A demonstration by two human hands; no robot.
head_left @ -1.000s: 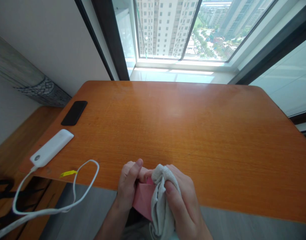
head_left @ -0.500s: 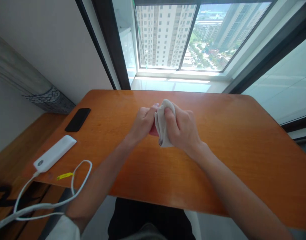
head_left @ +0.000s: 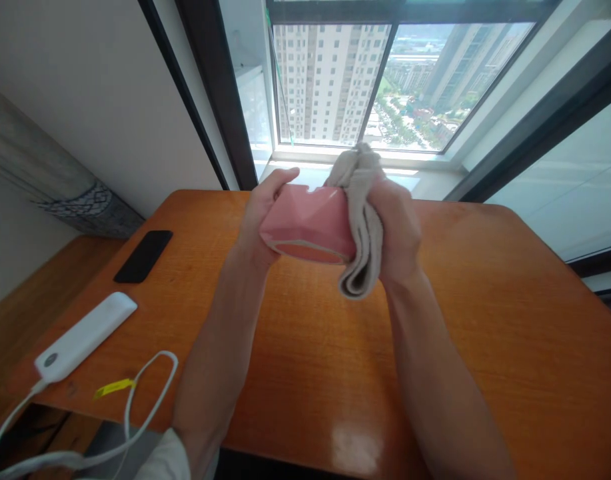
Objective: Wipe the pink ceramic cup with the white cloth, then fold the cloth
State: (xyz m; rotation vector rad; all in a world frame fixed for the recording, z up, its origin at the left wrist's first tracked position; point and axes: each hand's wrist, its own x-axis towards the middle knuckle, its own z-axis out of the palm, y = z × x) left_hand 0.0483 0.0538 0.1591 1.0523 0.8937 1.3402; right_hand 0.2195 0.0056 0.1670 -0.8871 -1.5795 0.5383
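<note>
Observed: a pink faceted bowl [head_left: 308,223] is held in the air above the far half of the orange wooden surface [head_left: 490,320], tipped onto its side. The left hand [head_left: 265,210] cups it from the left, fingers curled over the top. The right hand [head_left: 398,230] is closed around a folded beige towel [head_left: 362,237], pressing it against the bowl's right end.

Risk: the bowl appears to be supported mainly by the left hand. If its smooth, glazed-looking wall slips, or the towel's pressure shoves it leftward, it could roll out of the fingers and strike the surface. Whether it is wet cannot be told.

Secondary risk: the left forearm lies near the loop of white cable [head_left: 135,407] from the white power bank [head_left: 85,337]. A sideways sweep could snag the cable and drag the power bank toward the black smartphone [head_left: 142,257].
</note>
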